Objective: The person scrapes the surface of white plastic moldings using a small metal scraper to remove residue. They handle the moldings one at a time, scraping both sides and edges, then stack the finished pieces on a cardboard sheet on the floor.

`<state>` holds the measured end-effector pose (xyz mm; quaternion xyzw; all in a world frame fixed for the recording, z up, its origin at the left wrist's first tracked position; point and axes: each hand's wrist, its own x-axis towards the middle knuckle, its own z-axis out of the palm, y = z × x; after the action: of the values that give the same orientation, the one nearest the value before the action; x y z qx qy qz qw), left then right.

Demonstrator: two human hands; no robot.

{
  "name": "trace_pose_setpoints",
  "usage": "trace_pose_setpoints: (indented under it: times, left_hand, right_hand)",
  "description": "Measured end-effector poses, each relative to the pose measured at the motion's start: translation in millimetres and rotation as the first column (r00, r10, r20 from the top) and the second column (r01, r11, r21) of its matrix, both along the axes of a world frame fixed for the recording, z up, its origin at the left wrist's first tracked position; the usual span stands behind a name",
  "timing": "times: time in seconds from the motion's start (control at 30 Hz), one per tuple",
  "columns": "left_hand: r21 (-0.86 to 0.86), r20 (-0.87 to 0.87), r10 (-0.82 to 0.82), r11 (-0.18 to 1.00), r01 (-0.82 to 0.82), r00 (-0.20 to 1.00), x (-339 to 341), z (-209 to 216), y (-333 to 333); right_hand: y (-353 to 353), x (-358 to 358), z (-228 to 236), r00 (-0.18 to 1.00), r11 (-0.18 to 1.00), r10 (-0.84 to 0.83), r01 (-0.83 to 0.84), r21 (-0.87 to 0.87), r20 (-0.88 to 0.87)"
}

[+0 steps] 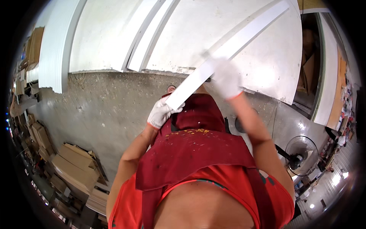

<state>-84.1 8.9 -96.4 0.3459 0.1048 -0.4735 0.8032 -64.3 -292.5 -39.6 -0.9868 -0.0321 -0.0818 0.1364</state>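
A long, narrow white strip [244, 38] runs slantwise from my lap toward the far right, over the white tabletop [183, 42]. Its near end is gripped by my left hand [159, 114], in a white knitted glove with the fingers closed around the edge. My right hand [227, 78], also gloved in white, is at the strip's middle portion, just above the table's front edge. Motion smears its fingers, so their pose and any contact with the strip are unclear. Below the strip's near end is my dark red apron [198, 152], spotted with yellow flecks.
Another white strip [150, 34] lies lengthwise on the table. At the far left, a stack of white strips [55, 49] juts past the table edge. Flattened cardboard [76, 166] lies at lower left. A fan [301, 156] stands at right, below an open-topped bin [310, 68] containing cardboard.
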Motion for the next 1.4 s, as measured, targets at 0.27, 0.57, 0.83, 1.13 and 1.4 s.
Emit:
trace_pose_setpoints:
  times: [0.27,0.57,0.83,1.13,1.4]
  left_hand:
    - [-0.102,0.033,-0.033,0.994,0.037,0.999,0,-8,7]
    - [-0.046,0.114,-0.042,0.998,0.048,0.993,2,1,4]
    - [-0.09,0.119,-0.033,0.995,0.044,0.992,3,3,-3]
    - [-0.07,0.095,-0.022,0.997,0.029,0.995,2,4,-3]
    - [-0.146,0.106,0.053,0.989,-0.037,0.993,-4,-13,-3]
  right_hand:
    - [18,-15,4,0.952,0.983,-0.182,0.185,-0.008,-0.246]
    - [126,-59,14,0.997,0.975,0.047,-0.033,0.218,-0.06]
    - [79,-46,-8,0.991,0.963,-0.016,-0.02,0.269,0.132]
    - [70,-37,15,0.988,0.901,-0.096,0.136,0.412,-0.118]
    - [129,-74,15,0.989,0.841,0.149,-0.122,0.527,-0.01]
